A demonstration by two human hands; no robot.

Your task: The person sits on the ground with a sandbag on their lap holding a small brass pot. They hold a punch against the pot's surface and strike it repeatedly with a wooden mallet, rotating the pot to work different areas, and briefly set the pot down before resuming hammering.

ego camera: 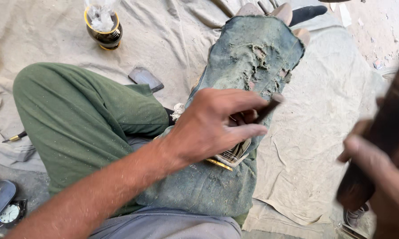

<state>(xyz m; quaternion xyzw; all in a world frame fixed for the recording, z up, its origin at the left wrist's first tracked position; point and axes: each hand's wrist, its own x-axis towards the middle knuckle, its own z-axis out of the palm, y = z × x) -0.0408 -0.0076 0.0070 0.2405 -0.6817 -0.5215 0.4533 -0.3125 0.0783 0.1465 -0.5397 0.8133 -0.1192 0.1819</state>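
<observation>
Fingers of the left hand (217, 126) pinch a thin dark stick (268, 106) above the torn blue cloth (248, 57) on the knee. Blurred at the frame edge, the right hand (381, 186) is clamped around a dark wooden block (385, 132).

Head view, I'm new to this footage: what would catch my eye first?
The left hand at centre, gripping a thin dark tool over a ragged, torn blue-grey cloth draped on the knee. At the right edge the right hand, blurred and close, holds a dark wooden piece. Top left, a dark vase with gold rims stands on the beige sheet.
</observation>
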